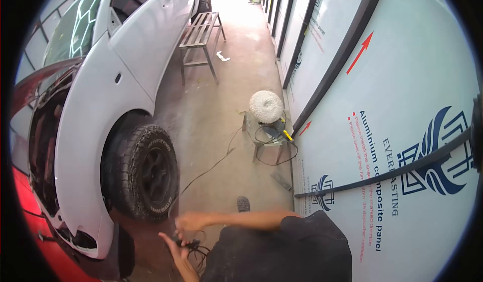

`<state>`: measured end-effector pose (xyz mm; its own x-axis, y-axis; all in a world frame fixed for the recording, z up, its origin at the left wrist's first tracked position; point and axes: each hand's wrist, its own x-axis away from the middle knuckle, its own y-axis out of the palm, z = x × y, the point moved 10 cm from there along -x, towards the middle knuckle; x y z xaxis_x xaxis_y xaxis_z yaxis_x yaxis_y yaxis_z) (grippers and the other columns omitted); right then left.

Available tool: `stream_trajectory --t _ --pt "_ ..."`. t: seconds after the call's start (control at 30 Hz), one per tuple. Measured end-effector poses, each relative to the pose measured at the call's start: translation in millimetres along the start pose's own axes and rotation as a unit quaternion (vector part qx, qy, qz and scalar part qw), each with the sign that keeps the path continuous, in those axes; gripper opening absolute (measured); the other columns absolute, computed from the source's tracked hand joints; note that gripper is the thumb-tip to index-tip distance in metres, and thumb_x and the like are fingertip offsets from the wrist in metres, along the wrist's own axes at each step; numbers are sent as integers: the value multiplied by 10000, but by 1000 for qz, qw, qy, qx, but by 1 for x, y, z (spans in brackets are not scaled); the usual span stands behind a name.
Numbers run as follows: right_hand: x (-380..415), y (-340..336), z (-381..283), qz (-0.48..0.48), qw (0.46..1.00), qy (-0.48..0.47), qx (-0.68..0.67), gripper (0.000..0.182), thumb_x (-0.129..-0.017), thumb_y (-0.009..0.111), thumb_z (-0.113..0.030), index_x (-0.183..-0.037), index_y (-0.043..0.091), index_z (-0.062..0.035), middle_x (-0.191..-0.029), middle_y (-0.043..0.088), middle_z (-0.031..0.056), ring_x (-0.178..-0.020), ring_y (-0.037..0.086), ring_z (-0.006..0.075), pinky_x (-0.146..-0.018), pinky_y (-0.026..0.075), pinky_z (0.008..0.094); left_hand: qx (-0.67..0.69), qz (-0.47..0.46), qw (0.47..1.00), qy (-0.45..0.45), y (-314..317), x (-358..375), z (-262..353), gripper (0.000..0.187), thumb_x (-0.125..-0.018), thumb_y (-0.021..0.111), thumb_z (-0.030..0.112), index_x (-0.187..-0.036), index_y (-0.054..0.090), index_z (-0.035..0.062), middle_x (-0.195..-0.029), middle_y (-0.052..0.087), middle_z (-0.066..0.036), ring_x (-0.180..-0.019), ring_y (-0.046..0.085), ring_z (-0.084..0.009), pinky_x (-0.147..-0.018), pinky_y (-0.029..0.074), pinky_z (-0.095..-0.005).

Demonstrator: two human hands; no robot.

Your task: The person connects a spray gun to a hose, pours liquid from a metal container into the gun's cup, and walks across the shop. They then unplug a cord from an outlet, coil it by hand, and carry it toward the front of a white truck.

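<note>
My left hand (176,251) is at the bottom, closed around a bunch of black cable (198,250) with its thumb sticking out. Just above it is my right hand (188,222), slightly smeared by motion, its fingers closed on the cable beside the left hand. From the hands, the thin cable (204,173) curves across the floor towards a polisher (274,130). The polisher lies on a small stool (252,137), its round white woolly pad (266,106) facing up. Exactly how the fingers grip the cable is hard to see.
A white car body (136,45) with a black wheel (153,174) stands on the left. Farther back is a slatted metal bench (201,33). Printed wall panels (347,181) line the right side. A white scrap (222,56) lies on the floor; a shoe (243,204) shows near my arm.
</note>
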<state>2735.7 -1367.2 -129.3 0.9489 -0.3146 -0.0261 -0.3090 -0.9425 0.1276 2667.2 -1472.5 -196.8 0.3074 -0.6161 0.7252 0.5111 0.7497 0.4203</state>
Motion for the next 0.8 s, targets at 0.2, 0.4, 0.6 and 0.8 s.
stream_trajectory --t 0.2,0.4,0.6,0.8 --pt "64 -21 -3 -59 931 64 354 232 -935 488 -264 -1009 574 -62 -797 622 230 -786 616 424 -703 468 523 127 -167 973 -94 108 -84 17 434 -910 505 577 -733 512 181 -522 441 67 -474 455 -111 -509 391 -297" --pt "118 -162 -51 172 934 -21 314 298 -933 539 -318 -1073 632 -73 -848 659 139 -807 627 343 -729 488 443 -75 -230 969 -46 243 -73 72 456 -963 427 545 -674 420 192 -457 188 88 -375 181 -56 -441 329 -249" --pt "158 -282 -31 450 885 55 106 296 -941 546 -317 -1059 659 -71 -882 664 83 -800 602 185 -736 493 323 -205 -309 924 97 381 -17 163 392 -1000 427 394 -689 414 156 -465 225 74 -371 168 -67 -390 198 -258" --pt "150 -355 105 477 837 193 -188 389 -978 451 -359 -1158 597 -47 -965 630 66 -832 602 171 -747 511 324 -223 -364 887 176 470 11 262 449 -1004 388 389 -634 390 136 -423 208 75 -350 163 -74 -368 176 -259"
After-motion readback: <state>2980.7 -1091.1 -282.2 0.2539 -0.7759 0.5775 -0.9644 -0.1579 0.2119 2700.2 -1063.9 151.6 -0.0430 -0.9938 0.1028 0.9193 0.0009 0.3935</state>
